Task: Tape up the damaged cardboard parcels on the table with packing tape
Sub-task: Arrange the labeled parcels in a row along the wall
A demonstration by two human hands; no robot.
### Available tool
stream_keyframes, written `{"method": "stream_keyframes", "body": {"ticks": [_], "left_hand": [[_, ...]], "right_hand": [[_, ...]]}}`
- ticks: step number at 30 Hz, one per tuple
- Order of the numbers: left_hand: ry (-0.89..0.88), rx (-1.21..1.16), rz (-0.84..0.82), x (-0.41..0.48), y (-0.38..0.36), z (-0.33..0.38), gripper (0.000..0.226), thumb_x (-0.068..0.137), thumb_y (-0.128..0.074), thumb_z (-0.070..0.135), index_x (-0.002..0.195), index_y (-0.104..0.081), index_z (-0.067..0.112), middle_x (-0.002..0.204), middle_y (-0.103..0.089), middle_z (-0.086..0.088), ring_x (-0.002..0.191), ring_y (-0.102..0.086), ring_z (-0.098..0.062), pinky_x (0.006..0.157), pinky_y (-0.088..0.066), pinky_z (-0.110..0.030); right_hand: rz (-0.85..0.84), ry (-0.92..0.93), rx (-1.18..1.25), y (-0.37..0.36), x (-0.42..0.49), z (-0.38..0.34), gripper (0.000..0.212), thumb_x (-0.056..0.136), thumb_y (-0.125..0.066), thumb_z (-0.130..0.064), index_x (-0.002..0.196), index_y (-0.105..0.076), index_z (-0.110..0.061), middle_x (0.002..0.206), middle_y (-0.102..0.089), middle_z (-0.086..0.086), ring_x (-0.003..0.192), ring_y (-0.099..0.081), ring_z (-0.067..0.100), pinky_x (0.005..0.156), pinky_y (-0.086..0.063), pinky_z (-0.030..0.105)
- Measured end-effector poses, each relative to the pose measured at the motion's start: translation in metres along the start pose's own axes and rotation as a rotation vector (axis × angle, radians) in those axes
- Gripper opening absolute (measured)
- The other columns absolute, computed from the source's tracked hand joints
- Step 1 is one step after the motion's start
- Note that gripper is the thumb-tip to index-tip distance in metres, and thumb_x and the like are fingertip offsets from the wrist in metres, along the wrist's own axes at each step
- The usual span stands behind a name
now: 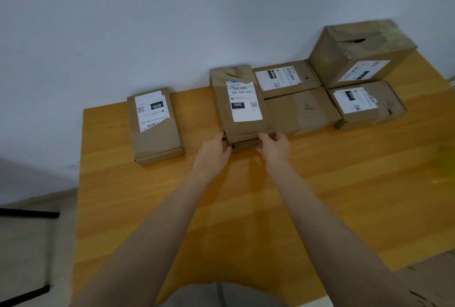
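Counter (246,208), early in the job: a labelled parcel (155,129) waits at left. My left hand (214,151) and right hand (274,146) clasp the 060 parcel (242,119) at centre. The torn box (359,53) at right gapes unsealed; I judge most work remains.

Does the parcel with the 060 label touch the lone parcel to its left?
Apart. The head view shows a wide strip of bare table between the 060 parcel and the lone parcel.

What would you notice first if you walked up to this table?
The left hand and right hand hold the near end of the 060 parcel in the middle of the table. A big box with a torn top stands at the far right, behind a flatter parcel.
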State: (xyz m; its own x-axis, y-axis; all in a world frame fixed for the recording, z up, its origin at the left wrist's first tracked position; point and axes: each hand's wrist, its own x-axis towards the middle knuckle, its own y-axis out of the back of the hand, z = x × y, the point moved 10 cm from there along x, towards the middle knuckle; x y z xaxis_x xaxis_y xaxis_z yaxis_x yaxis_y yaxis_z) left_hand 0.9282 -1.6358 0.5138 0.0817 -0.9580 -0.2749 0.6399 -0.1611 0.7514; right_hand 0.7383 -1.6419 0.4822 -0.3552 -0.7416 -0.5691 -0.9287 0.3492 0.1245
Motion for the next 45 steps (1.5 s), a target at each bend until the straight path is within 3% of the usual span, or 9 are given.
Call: {"method": "stream_keyframes", "body": {"ticks": [4,11,17,25,30,32,35,41,45], "left_hand": [[-0.017,0.007,0.002,0.002,-0.004,0.008,0.042,0.094,-0.055,0.026,0.133,-0.046,0.013,0.117,-0.063,-0.017,0.106,-0.058,-0.038,0.085,-0.051,-0.045],[-0.021,0.026,-0.059,0.001,-0.007,0.009,0.046,0.094,-0.054,0.022,0.137,-0.043,0.011,0.129,-0.057,-0.016,0.105,-0.058,-0.038,0.086,-0.050,-0.046],[0.020,0.044,-0.010,-0.011,0.026,-0.014,0.049,0.093,-0.051,0.012,0.141,-0.040,0.010,0.117,-0.061,-0.016,0.105,-0.059,-0.031,0.088,-0.049,-0.040],[0.117,0.198,0.356,-0.037,0.113,-0.080,0.050,0.089,-0.053,0.010,0.136,-0.039,-0.001,0.140,-0.041,-0.016,0.128,-0.036,-0.031,0.103,-0.032,-0.037],[0.351,0.040,0.301,-0.049,0.116,-0.136,0.072,0.089,-0.057,0.019,0.144,-0.019,-0.008,0.152,-0.019,-0.024,0.143,-0.016,-0.035,0.115,-0.017,-0.041],[0.449,-0.081,0.261,-0.053,0.109,-0.156,0.077,0.090,-0.057,0.021,0.146,-0.014,-0.009,0.154,-0.015,-0.023,0.144,-0.014,-0.035,0.116,-0.017,-0.042],[0.484,-0.311,0.189,-0.056,0.094,-0.174,0.066,0.087,-0.057,0.022,0.142,-0.028,0.001,0.143,-0.038,-0.018,0.131,-0.037,-0.034,0.106,-0.035,-0.046],[0.393,-0.578,0.326,-0.077,0.101,-0.166,0.049,0.091,-0.053,0.016,0.138,-0.043,0.014,0.122,-0.058,-0.001,0.089,-0.054,-0.008,0.069,-0.044,-0.023],[0.294,-0.635,0.352,-0.091,0.106,-0.150,0.050,0.092,-0.053,0.016,0.141,-0.043,0.018,0.129,-0.055,0.003,0.099,-0.054,0.000,0.079,-0.046,-0.020]], "right_hand": [[0.032,0.002,-0.002,0.005,0.005,-0.004,0.044,0.088,-0.064,-0.015,0.129,-0.051,-0.007,0.105,-0.064,0.004,0.095,-0.063,0.021,0.091,-0.054,0.038],[-0.007,-0.169,0.025,0.005,-0.005,0.007,0.014,0.091,-0.058,-0.009,0.099,-0.048,-0.003,0.097,-0.056,0.008,0.083,-0.059,0.021,0.089,-0.054,0.042],[-0.409,-0.417,-0.270,-0.032,-0.050,0.026,0.010,0.095,-0.051,-0.015,0.097,-0.055,-0.006,0.099,-0.059,0.014,0.082,-0.060,0.025,0.073,-0.053,0.046],[-0.636,-0.071,-0.665,-0.142,-0.087,0.010,0.010,0.090,-0.050,-0.011,0.082,-0.054,-0.008,0.082,-0.057,0.007,0.085,-0.059,0.024,0.086,-0.054,0.044],[-0.653,0.158,-0.770,-0.188,-0.100,0.013,0.034,0.091,-0.054,-0.023,0.121,-0.053,-0.008,0.110,-0.058,0.005,0.104,-0.058,0.024,0.088,-0.051,0.036],[-0.690,0.117,-0.724,-0.197,-0.103,0.023,0.037,0.092,-0.055,-0.020,0.128,-0.052,-0.010,0.114,-0.057,0.003,0.105,-0.056,0.022,0.092,-0.051,0.039],[-0.697,0.036,-0.661,-0.199,-0.108,0.031,0.038,0.095,-0.051,-0.015,0.132,-0.048,-0.012,0.119,-0.055,0.004,0.115,-0.053,0.024,0.098,-0.049,0.044],[-0.573,-0.015,-0.480,-0.185,-0.106,0.031,0.047,0.099,-0.050,-0.035,0.140,-0.042,-0.015,0.128,-0.052,0.003,0.112,-0.050,0.021,0.098,-0.047,0.042],[-0.515,-0.217,-0.143,-0.177,-0.110,0.029,0.045,0.098,-0.053,-0.028,0.137,-0.036,-0.013,0.138,-0.043,0.012,0.116,-0.053,0.033,0.093,-0.051,0.048]]}}
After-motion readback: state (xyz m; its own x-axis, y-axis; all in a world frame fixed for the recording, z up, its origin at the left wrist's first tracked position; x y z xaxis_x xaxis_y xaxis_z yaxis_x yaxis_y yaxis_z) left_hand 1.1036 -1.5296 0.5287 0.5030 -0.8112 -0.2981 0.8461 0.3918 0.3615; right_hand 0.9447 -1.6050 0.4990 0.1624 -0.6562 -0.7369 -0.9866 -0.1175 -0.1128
